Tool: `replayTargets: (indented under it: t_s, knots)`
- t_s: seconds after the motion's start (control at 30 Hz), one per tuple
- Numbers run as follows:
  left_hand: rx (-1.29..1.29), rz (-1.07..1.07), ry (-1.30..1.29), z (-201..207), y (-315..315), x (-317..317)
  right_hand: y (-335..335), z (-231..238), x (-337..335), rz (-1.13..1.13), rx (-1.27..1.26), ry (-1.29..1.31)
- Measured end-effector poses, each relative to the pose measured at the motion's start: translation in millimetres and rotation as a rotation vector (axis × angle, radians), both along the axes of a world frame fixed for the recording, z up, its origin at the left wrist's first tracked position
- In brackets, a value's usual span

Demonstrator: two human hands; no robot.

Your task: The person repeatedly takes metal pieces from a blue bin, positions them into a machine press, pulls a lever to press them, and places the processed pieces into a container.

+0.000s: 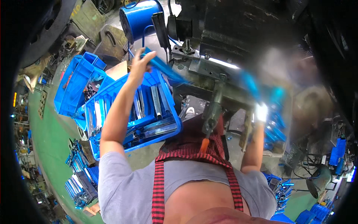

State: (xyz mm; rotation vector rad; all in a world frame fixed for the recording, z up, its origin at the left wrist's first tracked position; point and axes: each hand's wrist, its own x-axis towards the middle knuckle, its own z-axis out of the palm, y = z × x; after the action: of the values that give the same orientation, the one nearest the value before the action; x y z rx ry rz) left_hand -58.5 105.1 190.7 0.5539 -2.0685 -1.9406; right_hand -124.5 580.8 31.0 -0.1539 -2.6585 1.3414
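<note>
My left hand point(140, 63) is raised above the far edge of a blue plastic crate point(174, 130). Its fingers are closed on a long blue strip point(164, 69), blurred by motion, that slants down toward the press bed. Long metal strips point(156, 100), some with a blue surface, lie in the crate below that arm. On the right, my right hand point(261, 112) is washed out by glare and its fingers cannot be made out. A smeared blue piece point(250, 85) shows just beyond it. Beside this hand is a heap of blue strips point(275, 128).
A dark press point(238, 37) with a metal die block point(205, 68) fills the far side. An orange-tipped lever point(204, 145) juts toward me. A blue fan point(143, 18) stands far left, above more blue bins point(71, 87). Strip bundles point(80, 186) lie on the green floor.
</note>
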Motion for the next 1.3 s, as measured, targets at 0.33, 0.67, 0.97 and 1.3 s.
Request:
replayTargets:
  t_s: [0.33,0.67,0.97,1.3]
  knots:
    - [0.429,-0.32,0.145,-169.2,105.1,-120.9,-70.2,31.2,88.7,0.018,-0.56,-0.021]
    - [-0.242,-0.573,-0.288,-70.2,29.6,-50.4,-171.5,76.0,76.3,0.277,0.113,0.269]
    - [-1.504,-0.956,-0.719,-135.2,-22.8,104.0,-180.4,76.5,74.7,0.256,0.202,0.164]
    - [-1.177,-0.79,-0.523,-57.5,-31.9,97.6,-103.1,49.3,-34.5,0.129,-0.176,0.137]
